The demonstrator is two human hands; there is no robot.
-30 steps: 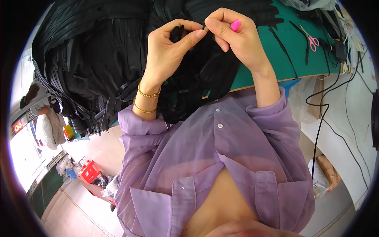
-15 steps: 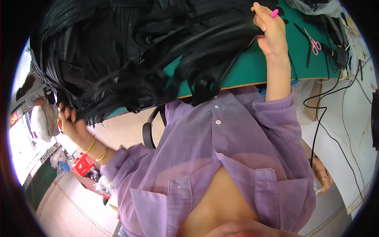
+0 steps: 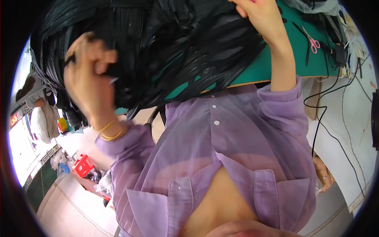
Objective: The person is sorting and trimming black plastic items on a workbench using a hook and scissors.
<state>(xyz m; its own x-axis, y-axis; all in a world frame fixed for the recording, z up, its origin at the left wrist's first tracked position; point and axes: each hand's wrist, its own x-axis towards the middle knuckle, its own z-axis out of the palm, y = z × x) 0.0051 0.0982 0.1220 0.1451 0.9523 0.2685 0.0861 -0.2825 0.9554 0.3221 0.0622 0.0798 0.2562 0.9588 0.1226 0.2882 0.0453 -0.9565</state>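
A large heap of long, shiny black strips (image 3: 130, 35) covers most of the green tabletop (image 3: 294, 67). My left hand (image 3: 89, 75) is raised over the heap's left part, fingers bent but smeared by motion. Whether a strip lies between them cannot be made out. At the top edge my right hand (image 3: 262, 15) is closed, its fingertips partly cut off by the picture's rim. A sliver of a pink-handled tool shows in it; the rest of that tool is out of sight. Strips hang over the table's front edge.
Pink-handled scissors (image 3: 314, 45) lie on the right of the table, near cables and a black plug. A black cord (image 3: 316, 98) loops down over a white surface at right. A yellow-red roll (image 3: 62, 125) and a red basket (image 3: 82, 166) are at left.
My left hand has moved up and right, from the heap's left end onto the strips. My right hand has shifted up and slightly left. The front strips have swung and now lie spread out.
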